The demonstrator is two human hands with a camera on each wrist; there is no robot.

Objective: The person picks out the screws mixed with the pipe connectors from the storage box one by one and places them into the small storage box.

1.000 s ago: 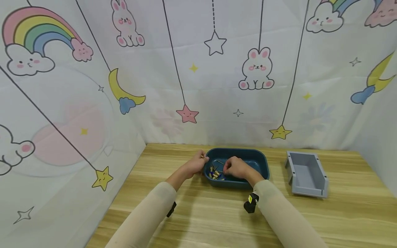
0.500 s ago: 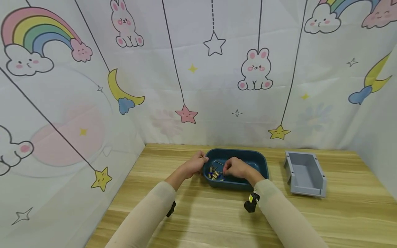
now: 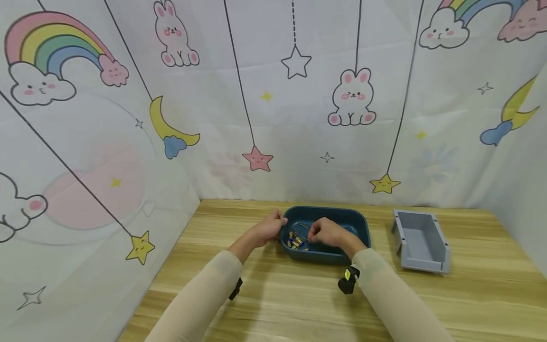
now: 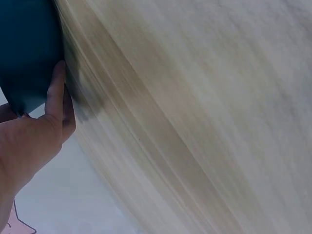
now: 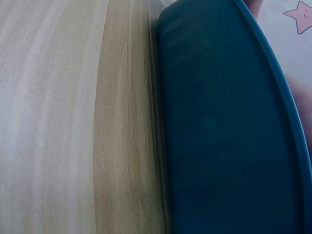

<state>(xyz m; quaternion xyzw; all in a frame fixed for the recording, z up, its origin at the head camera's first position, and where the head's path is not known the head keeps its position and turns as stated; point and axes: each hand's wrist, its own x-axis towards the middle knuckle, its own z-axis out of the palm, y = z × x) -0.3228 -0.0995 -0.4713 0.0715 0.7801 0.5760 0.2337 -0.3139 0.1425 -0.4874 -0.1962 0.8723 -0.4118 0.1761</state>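
Observation:
A dark blue tray (image 3: 342, 258) stands on the wooden table, with small brass-coloured pieces (image 3: 296, 241) and several long thin screws (image 3: 304, 226) at its left end. My left hand (image 3: 270, 226) grips the tray's left end, thumb at the rim; in the left wrist view the fingers of the left hand (image 4: 34, 136) lie along the tray's outer wall (image 4: 29, 44). Reaching over the front rim, my right hand (image 3: 328, 232) has its fingertips bunched low inside, pinching what looks like a thin screw. In the right wrist view the tray wall (image 5: 219, 126) hides most of that hand.
To the right of the tray a grey open-front bin (image 3: 420, 242) sits on the wooden table (image 3: 290, 299). A white curtain (image 3: 299, 133) printed with rabbits and stars hangs behind the table and along its left side.
Both hands keep nearly the same place at the tray. A thin screw at the tray's left end has shifted slightly, and the head view has moved a little.

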